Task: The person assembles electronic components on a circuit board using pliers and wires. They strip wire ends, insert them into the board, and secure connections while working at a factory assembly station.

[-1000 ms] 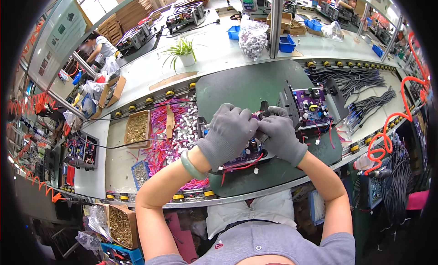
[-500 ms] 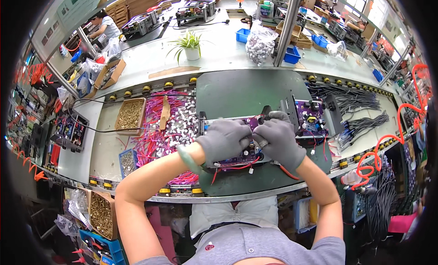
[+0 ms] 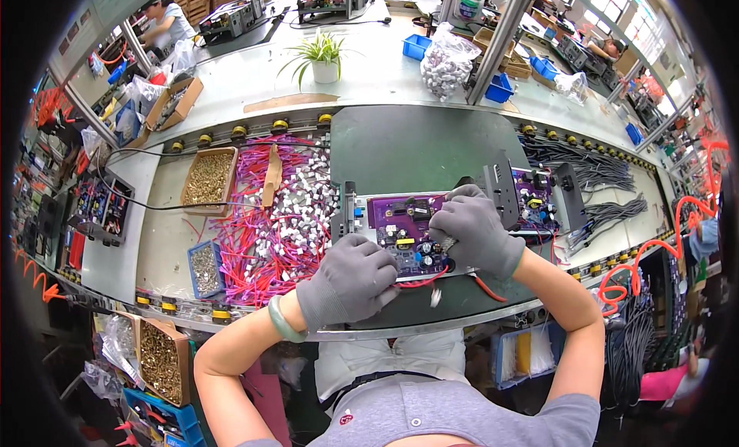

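Observation:
A purple circuit board [image 3: 400, 224] with yellow, black and blue parts sits in a metal chassis on the green work surface in front of me. My left hand [image 3: 350, 281], in a grey glove, is curled at the board's near left corner. A red wire [image 3: 419, 282] runs from the board's near edge to its fingertips. My right hand [image 3: 477, 231], gloved too, lies over the board's right end with its fingers bent closed; what they hold is hidden. Beyond it, to the right, stands a second chassis with a purple board [image 3: 533, 193].
Red and purple wires with white connectors [image 3: 289, 208] are heaped left of the board, beside a box of brass-coloured parts [image 3: 209, 177] and a blue tray of small metal parts [image 3: 205, 268]. Black cables [image 3: 600, 170] lie right. A metal post [image 3: 500, 46] and a potted plant [image 3: 324, 62] stand behind.
My left hand has drawn back from the board's middle toward its near left corner, uncovering much of the board. My right hand stays over the right end, shifted slightly right.

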`<state>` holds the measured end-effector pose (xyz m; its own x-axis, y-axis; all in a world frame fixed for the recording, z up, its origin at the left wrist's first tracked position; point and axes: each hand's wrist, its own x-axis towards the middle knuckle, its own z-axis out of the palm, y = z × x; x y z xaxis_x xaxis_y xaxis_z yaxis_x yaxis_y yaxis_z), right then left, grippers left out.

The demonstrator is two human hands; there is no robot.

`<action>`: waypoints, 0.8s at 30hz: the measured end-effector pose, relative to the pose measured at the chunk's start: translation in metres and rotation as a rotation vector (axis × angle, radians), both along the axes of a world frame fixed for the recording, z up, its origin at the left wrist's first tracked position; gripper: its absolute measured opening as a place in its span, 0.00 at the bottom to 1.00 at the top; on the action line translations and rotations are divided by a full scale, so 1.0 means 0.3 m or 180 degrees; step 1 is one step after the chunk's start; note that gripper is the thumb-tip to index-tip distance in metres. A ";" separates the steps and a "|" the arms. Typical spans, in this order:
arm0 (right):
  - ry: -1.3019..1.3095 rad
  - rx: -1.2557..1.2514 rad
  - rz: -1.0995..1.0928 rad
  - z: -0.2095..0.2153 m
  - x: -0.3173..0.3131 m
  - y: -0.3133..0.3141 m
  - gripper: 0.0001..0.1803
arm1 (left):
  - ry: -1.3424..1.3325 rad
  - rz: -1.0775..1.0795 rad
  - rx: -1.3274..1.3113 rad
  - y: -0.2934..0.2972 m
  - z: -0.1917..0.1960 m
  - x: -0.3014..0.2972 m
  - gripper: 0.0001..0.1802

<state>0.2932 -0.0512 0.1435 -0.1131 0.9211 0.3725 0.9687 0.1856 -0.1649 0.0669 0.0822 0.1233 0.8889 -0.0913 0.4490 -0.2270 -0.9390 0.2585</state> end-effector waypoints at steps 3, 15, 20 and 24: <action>-0.0116 -0.0069 0.0087 0.004 -0.001 0.011 0.08 | -0.0168 0.0021 0.0148 -0.002 -0.008 0.006 0.11; -0.0366 -0.0590 0.0307 0.026 -0.013 0.033 0.04 | -0.0319 0.0199 0.0154 -0.013 -0.033 0.008 0.10; -0.0606 -0.0687 0.0448 0.026 -0.020 0.041 0.06 | -0.0308 0.0171 0.0159 -0.015 -0.023 0.014 0.10; -0.0645 -0.1200 0.0197 0.037 -0.022 0.083 0.07 | -0.0363 0.0238 0.0106 -0.017 -0.016 0.022 0.10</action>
<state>0.2867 -0.0264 0.1545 -0.2088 0.9777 -0.0242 0.9774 0.2077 -0.0398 0.0735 0.0770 0.1186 0.8371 -0.0432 0.5453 -0.1821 -0.9620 0.2033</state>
